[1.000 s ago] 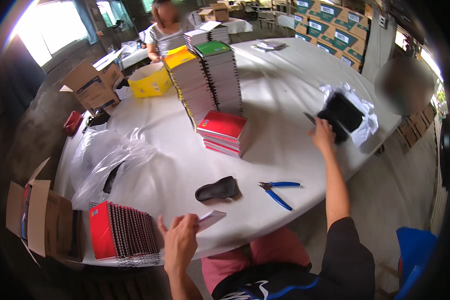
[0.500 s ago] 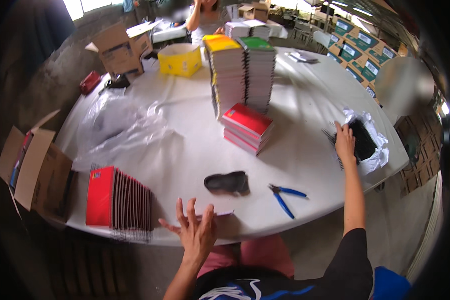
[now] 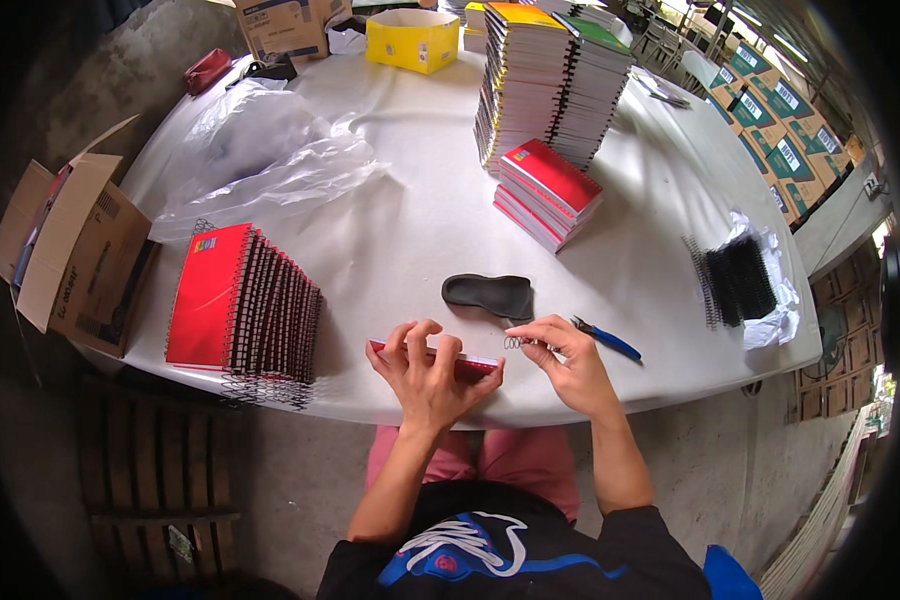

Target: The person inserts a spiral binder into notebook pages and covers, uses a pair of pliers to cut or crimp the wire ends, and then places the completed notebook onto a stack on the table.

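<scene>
My left hand (image 3: 428,385) grips a thin red notebook (image 3: 466,368) near the table's front edge, fingers over its top and thumb at its right end. Just right of it, my right hand (image 3: 572,368) pinches a dark spiral binding coil (image 3: 515,342), its free end pointing at the notebook. Behind the hands lies a dark, shoe-sole-shaped piece (image 3: 487,294). Blue-handled cutting pliers (image 3: 615,342) lie beyond my right hand, partly hidden by it. Farther right, a heap of black coils (image 3: 738,282) rests on crumpled white paper (image 3: 782,318).
Red spiral notebooks (image 3: 208,305) stand in a row at left, beside an open cardboard box (image 3: 105,265). Clear plastic (image 3: 260,165) spreads behind. Red notebooks (image 3: 552,180) are stacked before tall piles with yellow (image 3: 522,14) and green covers. A yellow box (image 3: 410,45) sits at the back.
My right hand has come from the coil heap to beside the notebook, bringing a coil. My left hand, spread out before, now grips the notebook. The view has tipped down.
</scene>
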